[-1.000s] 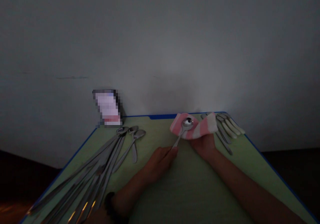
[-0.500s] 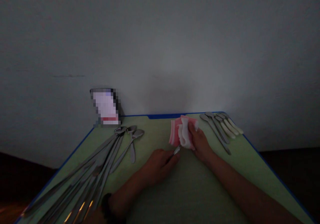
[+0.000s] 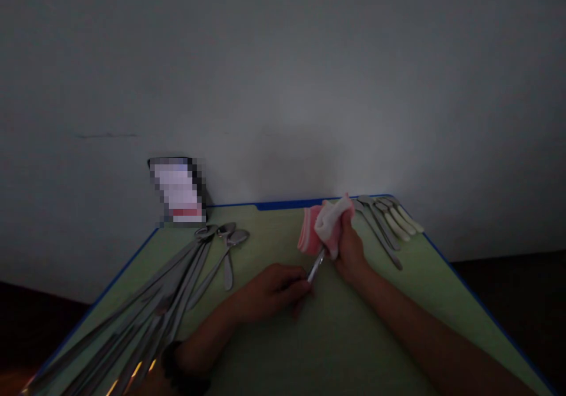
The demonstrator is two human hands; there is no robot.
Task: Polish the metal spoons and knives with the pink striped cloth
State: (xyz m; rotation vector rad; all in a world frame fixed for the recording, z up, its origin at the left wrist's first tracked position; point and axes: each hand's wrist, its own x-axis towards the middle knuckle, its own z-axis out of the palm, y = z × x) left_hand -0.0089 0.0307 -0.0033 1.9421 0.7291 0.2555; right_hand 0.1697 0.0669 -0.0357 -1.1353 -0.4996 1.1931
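Spoon (image 3: 316,268) held between both hands just right of centre frame, with only a short stretch of its shiny handle showing. Nearest the camera, at the lower left, a pile of long-handled cutlery (image 3: 168,302) fans out across the green table (image 3: 336,343), its bowls pointing toward the far edge. Both forearms come in from the bottom of the frame. The left hand (image 3: 269,293) lies low on the table at centre, fingers curled closed around the near end of the spoon's handle. Just beyond it, the right hand (image 3: 349,254) is clenched on a pink and white striped cloth (image 3: 325,228), which is bunched over the spoon's bowl and hides it. Farther back on the right, near the table's blue rim, a small group of spoons (image 3: 389,222) lies side by side, some with pale handles. At the far left corner a blurred-out object (image 3: 177,191) stands against the grey wall (image 3: 283,78). The light is dim.
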